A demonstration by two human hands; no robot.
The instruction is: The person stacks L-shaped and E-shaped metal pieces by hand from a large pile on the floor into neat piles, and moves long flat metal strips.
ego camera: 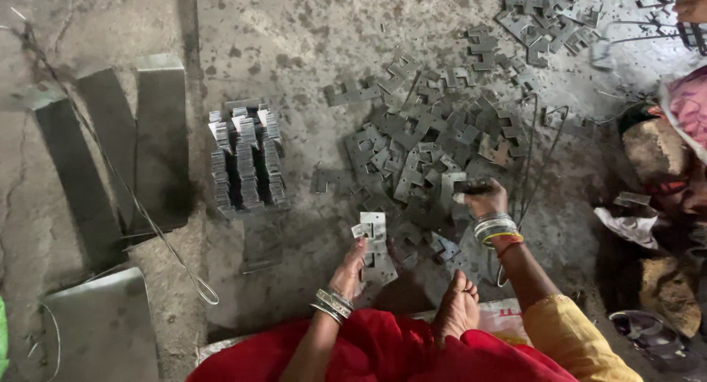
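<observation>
**A:** so what's each hand doing here?

**B:** the left hand (349,273) is closed around a small bunch of flat metal plates (374,243), fingers wrapped on the lower edge, plates standing up out of the grip just above the red cloth (383,349) on the lap. The right hand (482,198) is out over the loose pile (434,153) on the floor, fingers curled down and pinching one dark plate at the pile's near edge.

**A:** what do the pieces look like?

**B:** thin grey sheet metal, notched, kind of H-shaped, dull and dusty. There's a neat stack (247,159) of them left of the pile, set on edge in rows. Floor (294,36) is rough cracked concrete. Long flat metal strips (121,142) lie further left, with a thin wire (177,260) looping across.

**A:** bangles?

**B:** yep, both wrists, silvery ones.
</observation>
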